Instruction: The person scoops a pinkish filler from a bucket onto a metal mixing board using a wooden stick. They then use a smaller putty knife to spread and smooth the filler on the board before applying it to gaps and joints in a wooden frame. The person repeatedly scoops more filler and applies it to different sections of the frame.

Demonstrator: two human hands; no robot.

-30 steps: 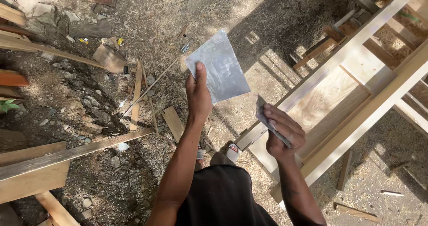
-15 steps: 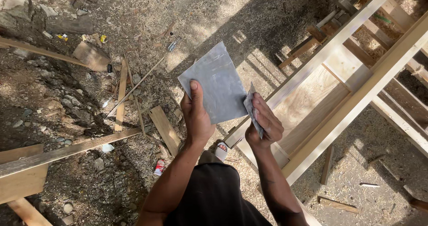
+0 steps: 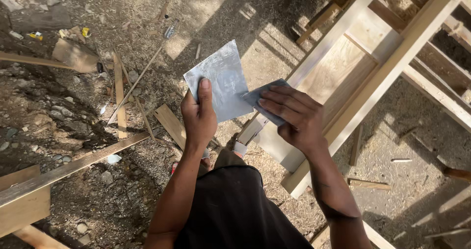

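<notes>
Two hands at work over a sawdust-strewn yard: left hand with fingers pinching a grey sheet of sandpaper, thumb flat on its face; right hand with fingers pressed together over a smaller grey folded piece that touches the sheet's right edge. Both pieces held in the air, just beside a pale wooden frame lying aslant on the ground. Scattered offcuts and a thin rod to the left. No containers visible.
</notes>
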